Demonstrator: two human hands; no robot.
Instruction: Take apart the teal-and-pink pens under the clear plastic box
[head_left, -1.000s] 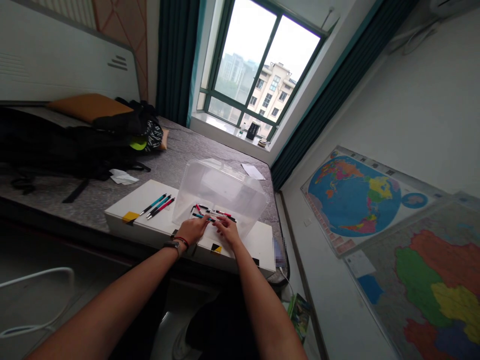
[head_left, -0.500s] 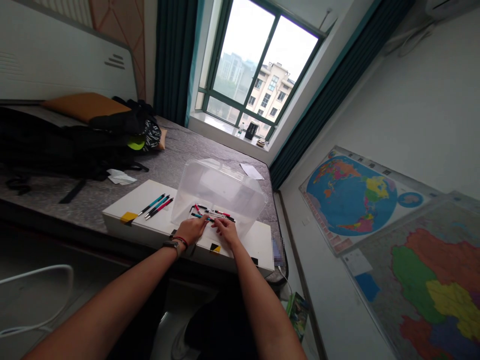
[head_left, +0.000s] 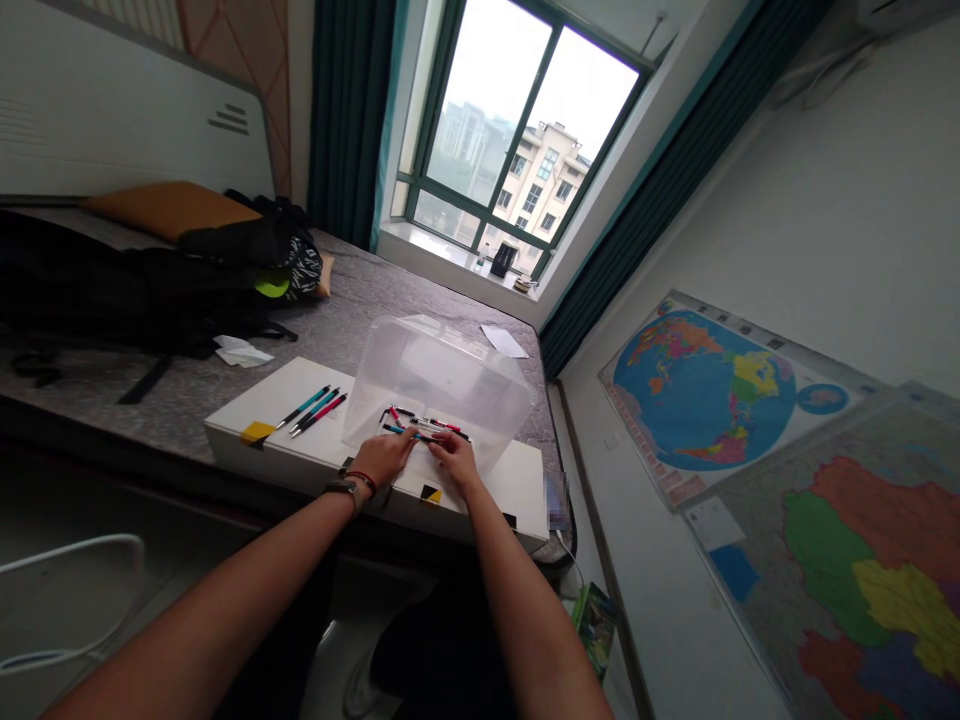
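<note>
My left hand (head_left: pixel 384 456) is closed, its thumb and fingertips on a blue-and-black pen (head_left: pixel 397 430) at the open front of a clear plastic bin (head_left: pixel 442 372). Just to the right, my right hand (head_left: pixel 454 458) has its fingers pinched together on a dark piece at the other end of that pen; whether this is a separate part is too small to tell. Behind my fingers, several black, white and red pens and pen parts lie in the bin, which rests on its side. Three pens (head_left: pixel 318 412), blue, teal and red, lie side by side on a white box (head_left: pixel 270 400) at the left.
The white boxes stand at the front edge of a grey mattress (head_left: pixel 360 290). Black bags (head_left: pixel 135 290) and a crumpled tissue (head_left: pixel 241 352) lie at the left. A white paper (head_left: pixel 504 342) is behind the bin. Maps (head_left: pixel 705 390) hang on the right wall.
My right hand has shifted very slightly, and more of a dark piece shows between my two hands. The left hand stays nearly where it was.
</note>
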